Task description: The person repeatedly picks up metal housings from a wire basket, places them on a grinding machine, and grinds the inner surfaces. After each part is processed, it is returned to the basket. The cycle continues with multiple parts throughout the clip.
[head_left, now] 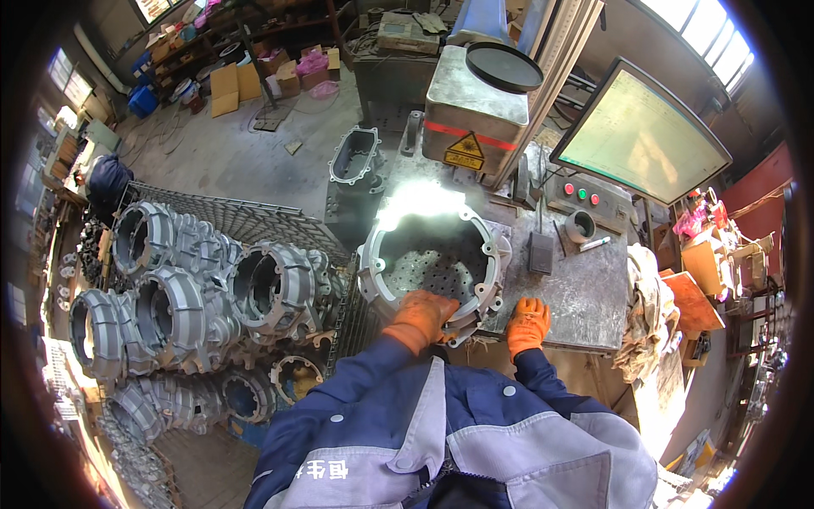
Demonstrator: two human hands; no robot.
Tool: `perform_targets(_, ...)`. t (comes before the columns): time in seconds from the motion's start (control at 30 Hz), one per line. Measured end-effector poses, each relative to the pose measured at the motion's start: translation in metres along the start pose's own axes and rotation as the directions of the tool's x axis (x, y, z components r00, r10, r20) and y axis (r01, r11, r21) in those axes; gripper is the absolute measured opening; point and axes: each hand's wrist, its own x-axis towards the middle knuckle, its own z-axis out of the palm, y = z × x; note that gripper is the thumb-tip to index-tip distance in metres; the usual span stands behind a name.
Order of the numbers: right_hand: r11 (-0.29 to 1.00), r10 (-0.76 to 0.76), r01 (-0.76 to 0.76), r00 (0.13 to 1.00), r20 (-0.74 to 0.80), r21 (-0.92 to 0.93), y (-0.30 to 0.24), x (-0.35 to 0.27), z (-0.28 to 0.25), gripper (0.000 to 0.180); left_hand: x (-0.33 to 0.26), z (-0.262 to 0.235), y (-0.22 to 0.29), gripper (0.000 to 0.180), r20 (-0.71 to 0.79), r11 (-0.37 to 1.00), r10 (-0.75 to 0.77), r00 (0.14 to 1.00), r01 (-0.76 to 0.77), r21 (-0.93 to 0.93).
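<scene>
A round grey cast-metal housing stands on the metal worktable, its wide opening upward. My left hand, in an orange glove, is closed on its near rim. My right hand, also gloved in orange, lies on the table's front edge, fingers stretched out and holding nothing. A grey machine head with a red stripe and a yellow warning triangle stands over the housing's far side. Intense white light glares at the far rim and hides the surface there. Through the opening, a plate dotted with holes shows.
On my left, a wire-mesh cage holds several similar housings. A smaller casting sits beyond the table's left side. To the right are a monitor, a button panel, a black handset, a marker and rags.
</scene>
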Motion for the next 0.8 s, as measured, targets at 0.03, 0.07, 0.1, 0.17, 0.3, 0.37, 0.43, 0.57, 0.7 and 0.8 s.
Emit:
perform_targets(0.03,1.0,0.005,-0.004,1.0,0.014,-0.013,0.0,0.0,0.001,0.024,0.0,-0.001,0.0,0.051,0.01,1.0,-0.004,1.0,0.004,0.001)
perform_targets(0.07,1.0,-0.003,0.003,1.0,-0.008,-0.02,0.0,0.0,0.002,0.024,0.0,-0.001,0.001,0.051,0.01,1.0,-0.006,1.0,0.006,0.008)
perform_targets(0.1,1.0,-0.01,0.009,1.0,-0.03,-0.027,0.0,0.0,0.003,0.024,0.0,-0.002,0.001,0.052,0.011,1.0,-0.009,1.0,0.009,0.016)
perform_targets(0.17,0.999,-0.005,0.003,0.999,-0.036,-0.033,0.001,-0.001,0.007,0.024,0.001,-0.002,0.001,0.052,0.028,1.0,-0.011,1.0,0.011,0.015)
perform_targets(0.3,0.999,-0.015,0.011,0.992,-0.122,-0.036,0.002,0.0,0.014,0.021,0.002,-0.002,0.001,0.054,0.054,1.0,-0.018,0.998,0.017,0.019)
perform_targets(0.37,0.999,-0.012,0.009,0.995,-0.097,-0.032,0.002,0.0,0.014,0.021,0.002,-0.003,0.002,0.054,0.066,0.999,-0.032,0.997,0.03,0.027)
perform_targets(0.43,1.0,-0.015,0.013,0.996,-0.093,-0.028,0.002,0.001,0.011,0.02,0.003,-0.004,0.002,0.054,0.078,0.999,-0.034,0.996,0.032,0.03)
perform_targets(0.57,1.0,-0.016,0.015,0.997,-0.073,-0.016,0.001,0.001,0.005,0.02,0.003,-0.005,0.003,0.055,0.1,0.999,-0.029,0.995,0.026,0.032)
perform_targets(0.7,0.999,-0.038,0.035,0.991,-0.132,-0.025,0.001,0.001,0.004,0.018,0.004,-0.007,0.003,0.055,0.113,0.999,-0.02,0.993,0.017,0.033)
perform_targets(0.8,0.997,-0.057,0.046,0.981,-0.183,-0.064,0.002,0.002,0.006,0.016,0.004,-0.008,0.003,0.055,0.142,0.999,-0.046,0.989,0.042,0.03)
